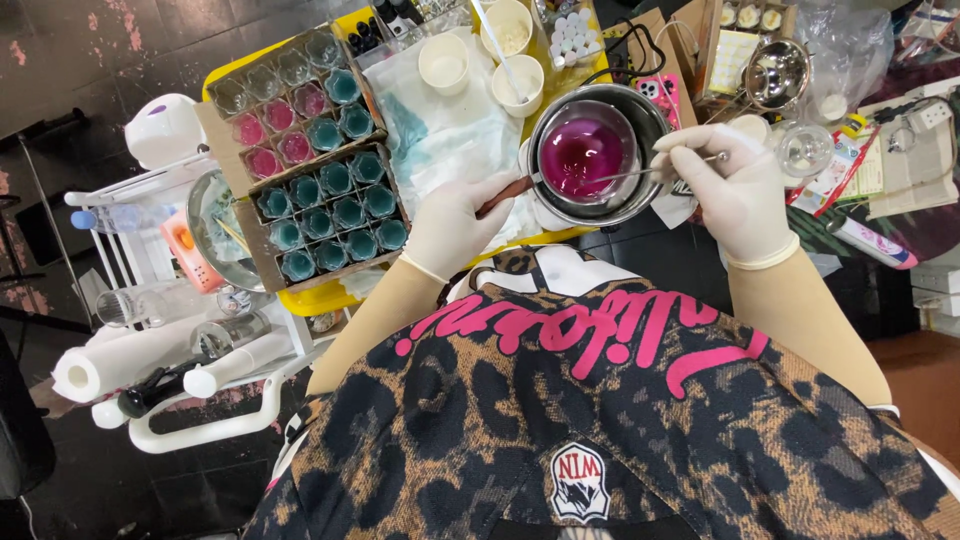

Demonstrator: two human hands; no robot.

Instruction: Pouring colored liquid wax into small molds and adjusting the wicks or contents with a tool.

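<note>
One stirrer (640, 172) lying left-right

The yellow desk (312, 297) is crowded. Toward the left of the frame, a cardboard tray of small glasses (330, 215) fills the space, with a second tray (295, 100) just above it. Between these and the metal pot (640, 115) right of centre lies a crumpled white sheet (450, 130), the one low stretch a hand could cross. White cups (445, 62) block its upper end. Right of the pot, a strainer (778, 72), a glass jar (803, 148) and papers crowd together. The dark floor (110, 40) at upper left lies open.
</note>
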